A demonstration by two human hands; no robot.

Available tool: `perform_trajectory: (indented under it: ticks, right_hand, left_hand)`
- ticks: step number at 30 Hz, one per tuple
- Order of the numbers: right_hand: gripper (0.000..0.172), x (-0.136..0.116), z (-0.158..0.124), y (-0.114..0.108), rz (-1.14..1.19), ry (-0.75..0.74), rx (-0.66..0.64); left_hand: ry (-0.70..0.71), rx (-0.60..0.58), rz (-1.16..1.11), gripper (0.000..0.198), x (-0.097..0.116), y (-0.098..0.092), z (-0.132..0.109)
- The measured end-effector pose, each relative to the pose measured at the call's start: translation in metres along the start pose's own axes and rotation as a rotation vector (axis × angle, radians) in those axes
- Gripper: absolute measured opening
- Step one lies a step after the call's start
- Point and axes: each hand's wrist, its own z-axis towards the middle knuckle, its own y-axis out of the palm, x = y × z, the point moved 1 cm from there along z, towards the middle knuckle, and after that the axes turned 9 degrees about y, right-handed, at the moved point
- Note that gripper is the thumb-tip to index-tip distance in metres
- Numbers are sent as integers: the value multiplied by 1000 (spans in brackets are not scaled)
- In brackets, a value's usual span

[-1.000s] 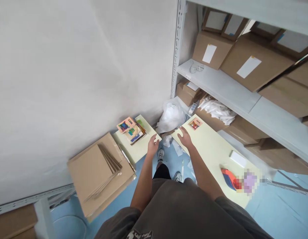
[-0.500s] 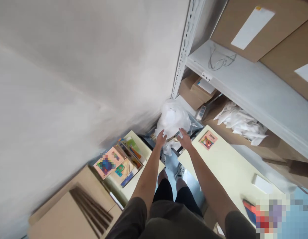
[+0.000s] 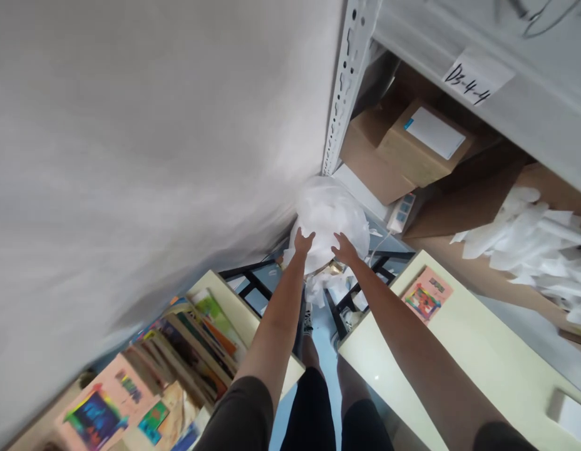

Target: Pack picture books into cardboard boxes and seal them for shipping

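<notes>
A large, pale plastic bag (image 3: pixel 330 210), bulging and translucent, stands on the floor in the corner between the wall and the shelving. Both arms stretch down toward it. My left hand (image 3: pixel 303 241) is at its near left side with thumb and fingers apart. On the near right side, my right hand (image 3: pixel 344 248) also has its fingers spread. Whether either hand touches the plastic I cannot tell. Crumpled white scraps (image 3: pixel 321 287) lie just below the bag, between the two tables.
Cream tables stand left (image 3: pixel 288 373) and right (image 3: pixel 412 351); books (image 3: pixel 196 351) fill the left one, and a pink booklet (image 3: pixel 426 294) lies on the right. Shelving (image 3: pixel 349 75) holds cardboard boxes (image 3: pixel 417 147). A power strip (image 3: pixel 401 213) and a carton of white scraps (image 3: pixel 539 232) are to the right.
My view has moved forward and closer to the corner, so the bag, shelf and books appear larger. Both hands remain stretched toward the bag with fingers apart.
</notes>
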Motion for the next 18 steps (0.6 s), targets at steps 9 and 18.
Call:
perform_trajectory:
  ticks: [9,18]
  right_hand:
    - [78,-14,5,7,98,-59,8]
    - [92,-106,-21,2,142,-187,89]
  left_hand:
    - [-91,370,-71,10,28,-9,-23]
    - [112,497,-724,41,89,-65,-101]
